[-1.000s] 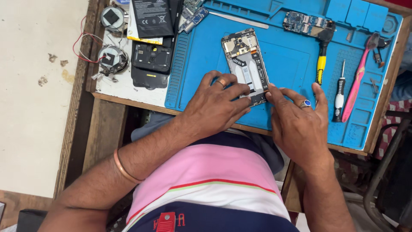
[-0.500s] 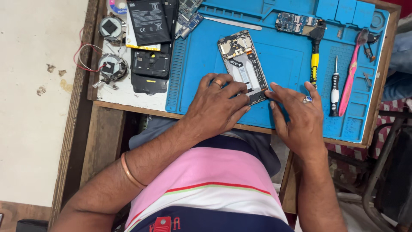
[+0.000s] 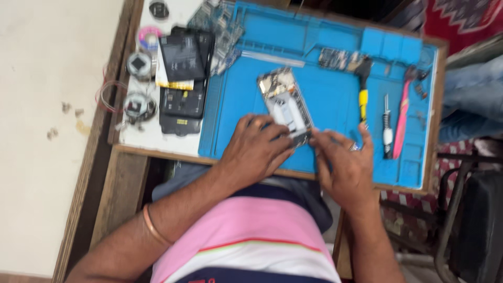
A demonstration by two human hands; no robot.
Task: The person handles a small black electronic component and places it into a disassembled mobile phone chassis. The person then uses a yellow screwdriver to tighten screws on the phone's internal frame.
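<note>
the opened phone (image 3: 285,105) lies tilted on the blue mat (image 3: 335,99), its near end under both hands; pin it flat with 1 hand and pry gently, judging by the fine parts exposed. left hand (image 3: 257,149) lies palm down, fingers curled on the phone's near edge. right hand (image 3: 343,162) pinches at that corner, whether round a tool i cannot tell

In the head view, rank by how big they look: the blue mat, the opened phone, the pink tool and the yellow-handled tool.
1. Blue mat
2. Opened phone
3. Pink tool
4. Yellow-handled tool, though blur makes the last two close.
</note>
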